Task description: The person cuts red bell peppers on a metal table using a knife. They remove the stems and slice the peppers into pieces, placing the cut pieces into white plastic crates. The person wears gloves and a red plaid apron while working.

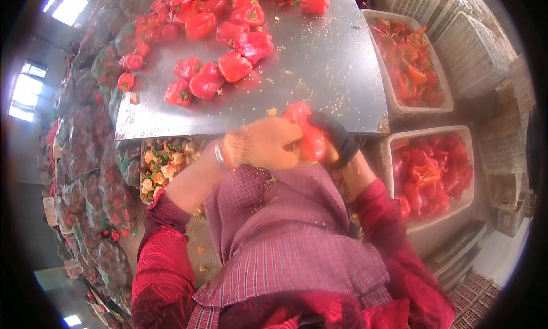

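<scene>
A red bell pepper (311,134) is held between my two hands, just above the near edge of the metal table (317,68). My left hand (263,143), in an orange knit glove, curls against the pepper's left side; whether it also holds a small tool is hidden. My right hand (336,138), in a dark glove with orange showing at the fingers, wraps the pepper's right side. Several whole red bell peppers (206,80) lie on the table beyond my left hand, with more heaped at the far left. Pale seeds are scattered over the metal.
To the right stand two pale plastic crates, one (448,93) of orange-red pepper pieces, one (471,158) of red peppers. Stacked crates (475,51) lie behind. Below the table's left edge, a container holds pepper cores (167,166). Filled mesh sacks (85,128) line the left.
</scene>
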The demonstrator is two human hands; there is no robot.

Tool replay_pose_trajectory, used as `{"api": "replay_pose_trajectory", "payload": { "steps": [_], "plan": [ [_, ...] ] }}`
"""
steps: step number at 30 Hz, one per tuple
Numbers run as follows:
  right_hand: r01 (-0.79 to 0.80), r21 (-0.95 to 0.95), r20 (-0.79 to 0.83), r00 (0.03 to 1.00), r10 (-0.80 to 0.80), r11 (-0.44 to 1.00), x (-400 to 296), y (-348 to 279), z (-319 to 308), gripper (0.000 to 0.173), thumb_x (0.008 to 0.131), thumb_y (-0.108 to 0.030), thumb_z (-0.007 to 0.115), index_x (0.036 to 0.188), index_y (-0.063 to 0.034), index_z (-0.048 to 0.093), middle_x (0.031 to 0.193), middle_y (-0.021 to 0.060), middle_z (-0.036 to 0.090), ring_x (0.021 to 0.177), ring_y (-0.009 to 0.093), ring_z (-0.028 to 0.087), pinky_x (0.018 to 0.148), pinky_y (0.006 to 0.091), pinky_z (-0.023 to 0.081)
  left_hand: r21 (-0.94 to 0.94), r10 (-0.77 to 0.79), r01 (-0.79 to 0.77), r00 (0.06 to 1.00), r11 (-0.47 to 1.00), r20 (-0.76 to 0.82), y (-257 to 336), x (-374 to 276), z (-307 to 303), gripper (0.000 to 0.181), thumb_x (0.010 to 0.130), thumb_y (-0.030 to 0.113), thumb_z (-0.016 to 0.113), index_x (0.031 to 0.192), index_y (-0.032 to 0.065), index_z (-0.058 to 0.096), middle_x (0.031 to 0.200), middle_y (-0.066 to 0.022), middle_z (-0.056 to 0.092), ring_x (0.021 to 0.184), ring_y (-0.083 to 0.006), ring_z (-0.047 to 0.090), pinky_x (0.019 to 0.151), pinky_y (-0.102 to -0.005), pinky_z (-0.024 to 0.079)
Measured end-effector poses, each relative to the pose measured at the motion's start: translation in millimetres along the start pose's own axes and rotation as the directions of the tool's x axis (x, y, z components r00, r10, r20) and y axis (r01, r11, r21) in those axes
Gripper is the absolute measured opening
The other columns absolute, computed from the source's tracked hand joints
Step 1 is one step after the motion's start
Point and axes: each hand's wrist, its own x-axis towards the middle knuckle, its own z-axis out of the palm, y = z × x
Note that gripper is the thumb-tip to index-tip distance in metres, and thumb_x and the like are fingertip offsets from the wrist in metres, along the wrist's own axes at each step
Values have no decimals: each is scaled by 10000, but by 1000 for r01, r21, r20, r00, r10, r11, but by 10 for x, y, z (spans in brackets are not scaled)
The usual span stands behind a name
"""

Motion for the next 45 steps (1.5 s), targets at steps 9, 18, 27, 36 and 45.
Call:
{"api": "replay_pose_trajectory", "payload": {
  "steps": [9, 18, 27, 36, 45],
  "plan": [
    [267, -354, 38, 962, -272, 896, -33, 257, -268, 568, 753, -4, 810, 1272, -23, 582, 1266, 145, 635, 1167, 236, 618, 1032, 374, 484, 143, 25, 5, 978, 990, -207, 82, -31, 409, 254, 777, 275, 706, 838, 41, 628, 828, -193, 625, 709, -397, 651, 632, -470, 533],
    [118, 358, -192, 980, -51, 926, 31, 352, -198, 412, 922, -243, 638, 1238, 16, 583, 1185, 144, 658, 1097, 261, 637, 981, 396, 510, 417, 81, 83, 929, 905, -362, 90, -88, 677, 272, 737, 238, 702, 857, 44, 553, 893, -170, 594, 619, -354, 640, 520, -409, 520],
    [371, 20, -319, 882, -346, 928, 88, 385, -41, 364, 935, -231, 645, 1228, -24, 585, 1140, 139, 653, 1067, 263, 635, 928, 373, 520, -384, -168, -128, 743, 914, -647, -190, -159, 840, 151, 790, 185, 653, 852, 51, 622, 773, -117, 631, 644, -286, 639, 595, -405, 527],
    [353, 412, -81, 932, -352, 840, -120, -38, 43, 201, 1068, -304, 467, 1059, -105, 495, 953, 33, 510, 834, 145, 524, 709, 265, 458, -48, -567, 856, 298, 515, -768, -732, -1959, 290, 436, 819, 282, 695, 1166, 35, 605, 1219, -182, 617, 1145, -337, 595, 949, -461, 488],
    [139, 89, -217, 969, -117, 986, -50, 34, 49, 536, 1007, -444, 541, 1365, -46, 522, 1261, 128, 625, 1140, 259, 619, 967, 392, 525, 395, 253, -52, 841, 917, -478, 345, -307, 32, 210, 836, 196, 651, 1015, 85, 656, 945, -89, 651, 954, -281, 676, 778, -415, 546]
  ]
}}
